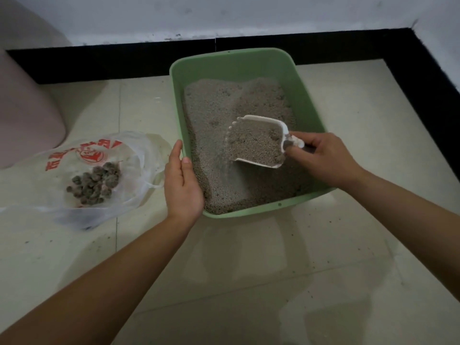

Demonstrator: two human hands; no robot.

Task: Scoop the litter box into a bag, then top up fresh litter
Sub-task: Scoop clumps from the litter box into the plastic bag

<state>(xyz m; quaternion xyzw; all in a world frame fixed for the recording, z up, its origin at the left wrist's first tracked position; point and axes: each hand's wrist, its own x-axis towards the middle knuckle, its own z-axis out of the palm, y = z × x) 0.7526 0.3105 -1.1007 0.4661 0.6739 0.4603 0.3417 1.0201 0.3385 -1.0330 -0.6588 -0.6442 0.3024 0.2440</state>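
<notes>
- Scoop (257, 143): white, slotted, heaped with grey litter and a few darker clumps; held above the litter toward the near right of the box. A thin stream of grains fell from its lower left corner back into the box.
- Right hand (323, 161): fingers closed around the scoop's short handle, at the right side of the box.
- Litter box (249, 59): green, rectangular, on the tiled floor close to the black skirting at the far wall. Litter (211, 115) lay uneven, banked toward the far side, with a furrow beneath the scoop.
- Left hand (183, 180): fingers together and extended, palm flat against the outside of the near left wall, thumb hooked over the rim; steadying, not gripping.
- Bag (82, 170): clear plastic with red print, lying slack on the floor left of the box, apart from it; dark clumps already inside. Its mouth appeared collapsed rather than held open.
- Risk, carry: the scoop looked over-full; moved before sifting finished, it would likely shed clean litter over the rim and onto the floor between box and bag.
- Risk, tip: a sagging bag mouth with no hand on it could let clumps land on the tiles.
- Risk, box: releasing the left hand mid-dig could let the light box slide.
- Pink object (27, 120): far left, unidentified, not involved.
</notes>
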